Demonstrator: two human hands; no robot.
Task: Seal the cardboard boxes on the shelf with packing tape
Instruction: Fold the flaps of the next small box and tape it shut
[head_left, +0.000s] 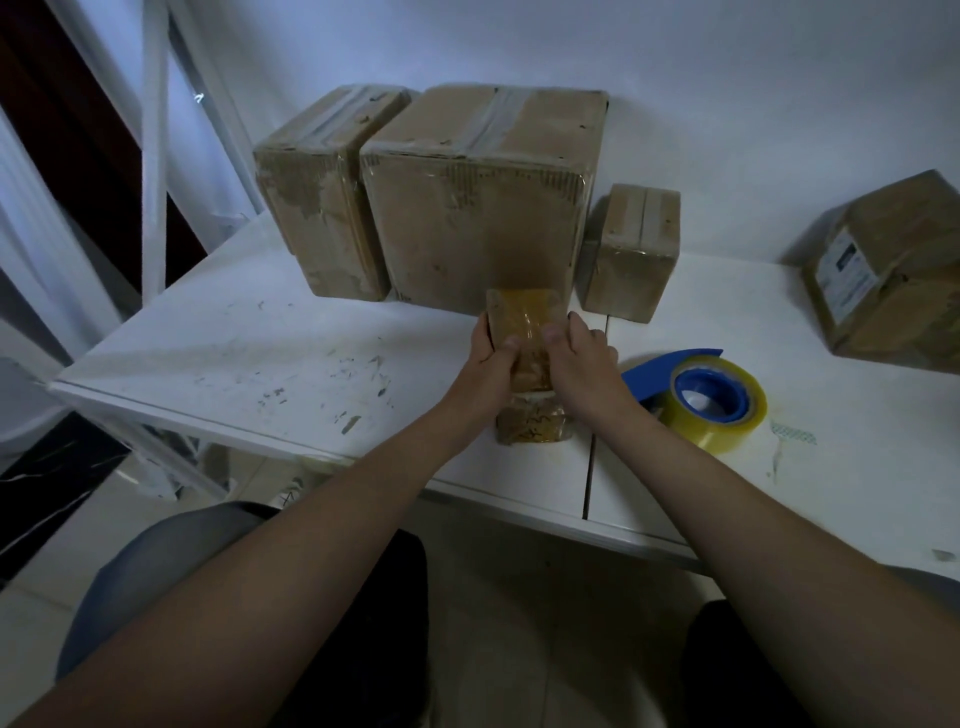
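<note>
Left hand (491, 356) and right hand (582, 361) grip the small box (524, 314) by its sides at the front of the shelf (260, 338), thumbs likely smoothing tape, so the tape dispenser (711, 402) lies parked just beside.

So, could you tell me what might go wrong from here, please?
The left hand and right hand grip the small box near the front edge of the shelf; a slip could send it off. The tape dispenser lies beside the right wrist and may get knocked. The box's tape looks wrinkled and may seal poorly.
</note>
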